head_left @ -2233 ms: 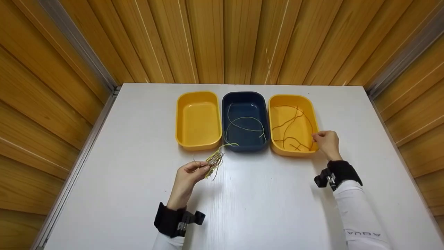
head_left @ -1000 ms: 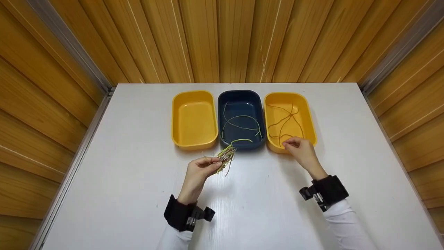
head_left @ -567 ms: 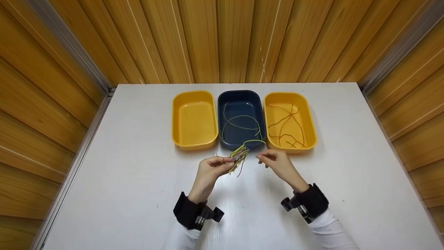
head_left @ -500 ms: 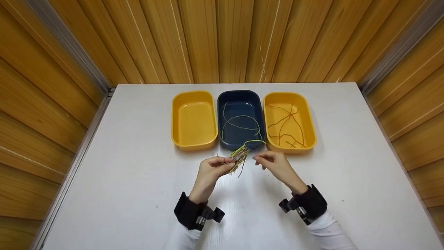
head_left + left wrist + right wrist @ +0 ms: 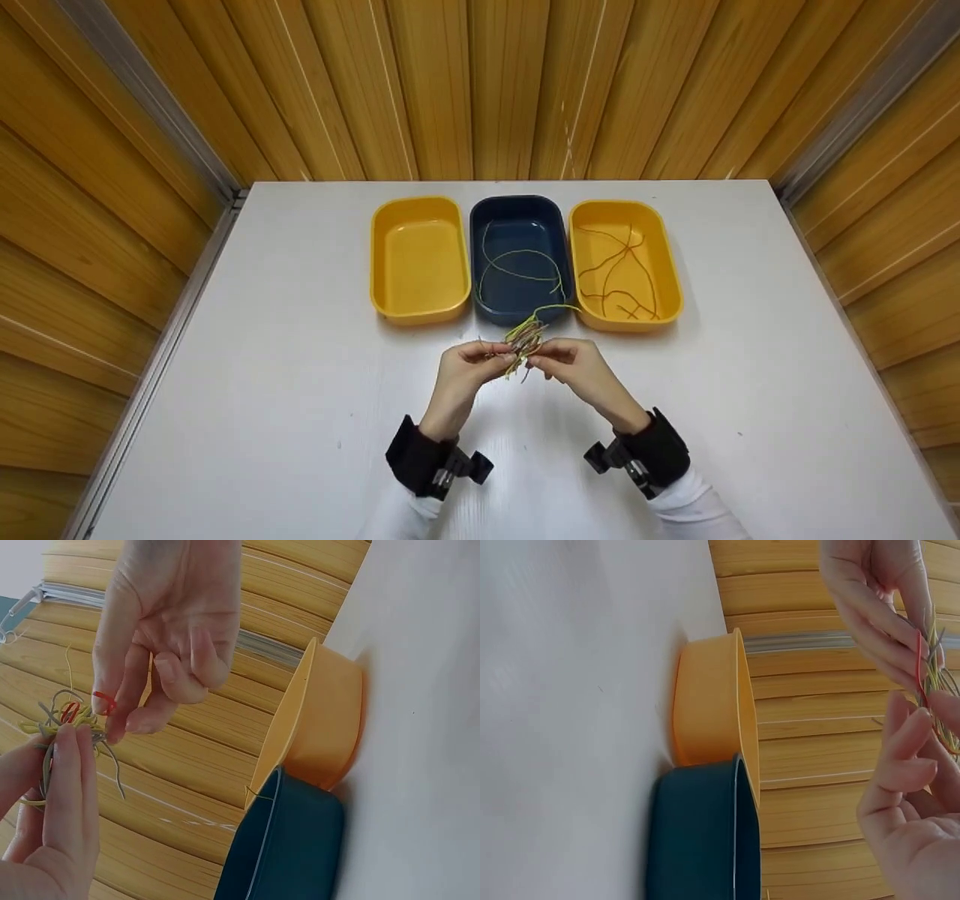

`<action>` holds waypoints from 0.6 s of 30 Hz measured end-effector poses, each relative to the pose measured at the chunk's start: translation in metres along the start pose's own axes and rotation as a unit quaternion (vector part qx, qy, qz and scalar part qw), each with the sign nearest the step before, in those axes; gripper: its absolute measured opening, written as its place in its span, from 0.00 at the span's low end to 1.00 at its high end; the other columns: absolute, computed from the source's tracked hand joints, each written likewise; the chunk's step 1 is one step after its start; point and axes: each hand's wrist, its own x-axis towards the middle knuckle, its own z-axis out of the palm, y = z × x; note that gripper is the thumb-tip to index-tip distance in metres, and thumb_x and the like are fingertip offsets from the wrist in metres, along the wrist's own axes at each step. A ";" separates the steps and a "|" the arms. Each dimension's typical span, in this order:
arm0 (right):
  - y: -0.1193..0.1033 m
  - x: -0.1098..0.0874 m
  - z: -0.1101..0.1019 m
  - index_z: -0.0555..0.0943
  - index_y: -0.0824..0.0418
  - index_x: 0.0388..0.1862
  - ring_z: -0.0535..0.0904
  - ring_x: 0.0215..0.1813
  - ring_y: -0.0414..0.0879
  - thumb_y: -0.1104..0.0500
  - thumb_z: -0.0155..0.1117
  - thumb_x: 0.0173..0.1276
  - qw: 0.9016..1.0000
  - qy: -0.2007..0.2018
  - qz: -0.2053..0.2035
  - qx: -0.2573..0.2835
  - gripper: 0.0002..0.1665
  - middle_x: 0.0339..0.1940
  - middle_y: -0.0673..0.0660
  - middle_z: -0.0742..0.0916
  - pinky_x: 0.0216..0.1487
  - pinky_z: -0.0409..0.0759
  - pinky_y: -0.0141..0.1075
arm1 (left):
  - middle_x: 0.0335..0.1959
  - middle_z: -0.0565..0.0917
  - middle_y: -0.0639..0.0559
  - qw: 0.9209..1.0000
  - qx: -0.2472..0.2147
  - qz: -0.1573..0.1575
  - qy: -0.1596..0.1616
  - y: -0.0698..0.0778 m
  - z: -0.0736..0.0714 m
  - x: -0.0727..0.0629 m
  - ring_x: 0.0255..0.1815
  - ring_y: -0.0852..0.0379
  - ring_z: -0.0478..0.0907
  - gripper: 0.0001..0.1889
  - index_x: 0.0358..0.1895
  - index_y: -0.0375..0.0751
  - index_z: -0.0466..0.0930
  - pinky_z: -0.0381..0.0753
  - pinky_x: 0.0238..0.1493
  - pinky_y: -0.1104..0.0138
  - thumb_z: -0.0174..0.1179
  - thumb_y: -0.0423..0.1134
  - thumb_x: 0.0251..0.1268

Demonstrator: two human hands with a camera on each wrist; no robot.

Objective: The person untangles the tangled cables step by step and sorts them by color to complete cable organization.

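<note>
My left hand (image 5: 457, 379) pinches a tangled bundle of thin wires (image 5: 523, 339) in yellow, grey and red, held above the table in front of the dark blue bin (image 5: 517, 206). One yellow-green strand sticks out toward the bins. My right hand (image 5: 589, 375) meets the bundle from the right, thumb and forefinger pinching a red wire (image 5: 103, 699) at its edge. The right wrist view shows this red wire running along the bundle between both hands. The remaining right fingers are loosely bent. A yellow-green wire (image 5: 525, 251) lies looped in the blue bin.
Orange-red wires (image 5: 628, 244) lie in the right yellow bin (image 5: 679, 277). The left yellow bin (image 5: 424, 262) holds nothing visible. All three bins stand side by side on the white table (image 5: 300, 375), with wood-patterned panels (image 5: 510, 90) behind and at both sides.
My right hand has left the right yellow bin, moved left to the bundle and taken hold of a red wire. The left hand has carried the bundle to the right.
</note>
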 end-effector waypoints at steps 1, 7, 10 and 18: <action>0.000 0.000 0.000 0.82 0.80 0.49 0.75 0.31 0.32 0.64 0.63 0.72 1.000 0.002 -0.001 0.003 0.17 0.28 0.39 0.83 0.34 0.71 0.24 | 0.29 0.86 0.61 1.000 0.001 0.000 -0.001 -0.001 0.000 0.000 0.32 0.68 0.84 0.13 0.46 0.16 0.83 0.86 0.40 0.76 0.64 0.24 0.61; 0.003 0.000 0.000 0.79 0.83 0.50 0.75 0.28 0.32 0.68 0.59 0.74 0.999 0.028 -0.008 0.031 0.16 0.30 0.44 0.88 0.31 0.70 0.22 | 0.28 0.86 0.60 1.000 0.001 0.001 0.006 0.001 -0.001 -0.002 0.32 0.68 0.83 0.13 0.46 0.14 0.82 0.86 0.39 0.76 0.64 0.23 0.61; 0.003 0.000 -0.001 0.78 0.84 0.49 0.75 0.27 0.32 0.70 0.58 0.74 0.998 0.056 -0.016 0.023 0.14 0.29 0.49 0.87 0.30 0.72 0.22 | 0.27 0.87 0.59 1.000 -0.002 0.003 0.012 0.003 -0.002 -0.003 0.31 0.68 0.84 0.13 0.46 0.14 0.82 0.86 0.39 0.76 0.64 0.23 0.60; 0.003 0.000 -0.006 0.83 0.78 0.42 0.72 0.25 0.32 0.71 0.62 0.72 0.987 0.157 -0.026 -0.037 0.08 0.27 0.57 0.86 0.27 0.69 0.23 | 0.27 0.87 0.60 1.000 -0.007 -0.004 0.009 0.004 -0.007 -0.003 0.32 0.68 0.84 0.10 0.44 0.18 0.84 0.86 0.39 0.76 0.64 0.22 0.60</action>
